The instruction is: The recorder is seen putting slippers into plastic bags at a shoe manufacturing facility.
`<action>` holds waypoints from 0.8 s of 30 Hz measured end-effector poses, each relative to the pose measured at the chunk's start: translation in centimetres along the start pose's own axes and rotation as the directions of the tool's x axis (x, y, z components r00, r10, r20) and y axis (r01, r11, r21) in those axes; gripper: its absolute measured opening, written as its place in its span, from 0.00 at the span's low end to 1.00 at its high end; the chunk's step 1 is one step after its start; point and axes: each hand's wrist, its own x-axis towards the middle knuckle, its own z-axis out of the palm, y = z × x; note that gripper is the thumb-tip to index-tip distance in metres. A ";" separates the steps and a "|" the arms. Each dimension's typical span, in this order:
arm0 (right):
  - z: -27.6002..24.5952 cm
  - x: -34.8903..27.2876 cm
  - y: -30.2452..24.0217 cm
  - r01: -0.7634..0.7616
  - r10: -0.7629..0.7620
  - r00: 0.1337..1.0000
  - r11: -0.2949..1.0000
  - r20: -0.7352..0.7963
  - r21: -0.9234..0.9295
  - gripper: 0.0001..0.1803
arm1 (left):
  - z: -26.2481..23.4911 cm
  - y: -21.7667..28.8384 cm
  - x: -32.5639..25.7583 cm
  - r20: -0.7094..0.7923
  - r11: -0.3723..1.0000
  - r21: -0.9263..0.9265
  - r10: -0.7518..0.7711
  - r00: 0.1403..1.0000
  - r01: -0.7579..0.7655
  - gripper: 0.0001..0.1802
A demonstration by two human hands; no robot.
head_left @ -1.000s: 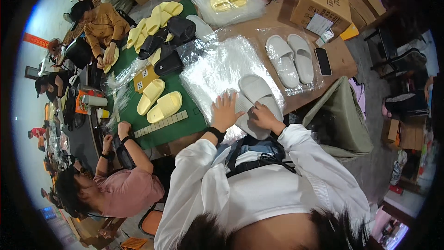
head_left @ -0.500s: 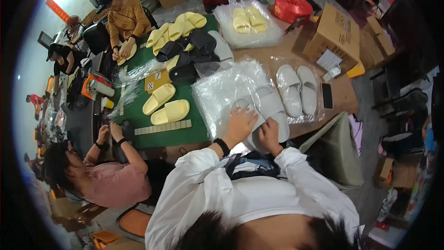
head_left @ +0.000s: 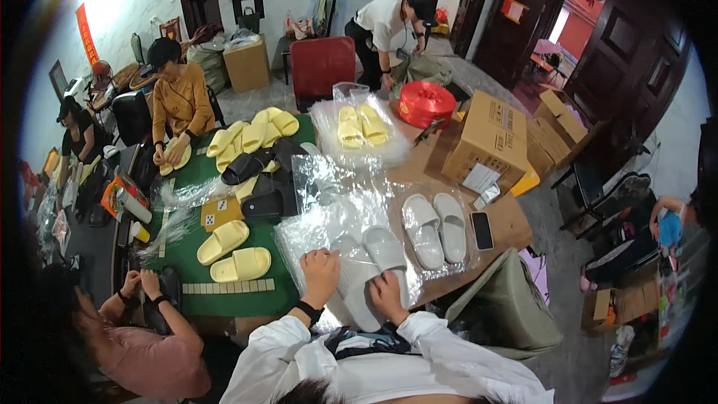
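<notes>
A pair of white slippers (head_left: 370,268) lies at the table's near edge on a stack of clear plastic bags (head_left: 329,217). My left hand (head_left: 320,272) rests on the left slipper of the pair, fingers curled over it. My right hand (head_left: 388,295) grips the near end of the right slipper. A second white pair (head_left: 435,228) lies just to the right on plastic, apart from both hands.
A dark phone (head_left: 482,230) lies right of the white pair. Yellow slippers (head_left: 233,251) and black slippers (head_left: 258,179) sit on the green table (head_left: 224,303). Bagged yellow slippers (head_left: 362,126), a red spool (head_left: 426,103) and a cardboard box (head_left: 489,137) stand farther back. Other people work around the table.
The view has tilted up, showing more of the room. Both hands stay on the white slippers at the near edge, with the pair shifted slightly under them.
</notes>
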 end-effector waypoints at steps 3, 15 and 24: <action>1.3 -0.5 -0.8 -0.063 0.062 0.998 0.997 0.004 0.044 0.06 | 1.0 -1.7 -0.7 -0.036 0.964 0.000 -0.267 0.963 0.267 0.11; 2.2 0.0 -3.5 -0.190 0.192 0.981 0.975 -0.005 0.119 0.07 | 3.8 -9.2 -1.8 0.812 -0.213 -0.412 -0.527 0.251 0.886 0.16; 3.0 1.0 -2.5 -0.275 0.281 0.959 0.954 -0.030 0.119 0.09 | 3.8 -6.7 -2.6 0.157 0.834 -0.302 -0.435 0.887 0.463 0.21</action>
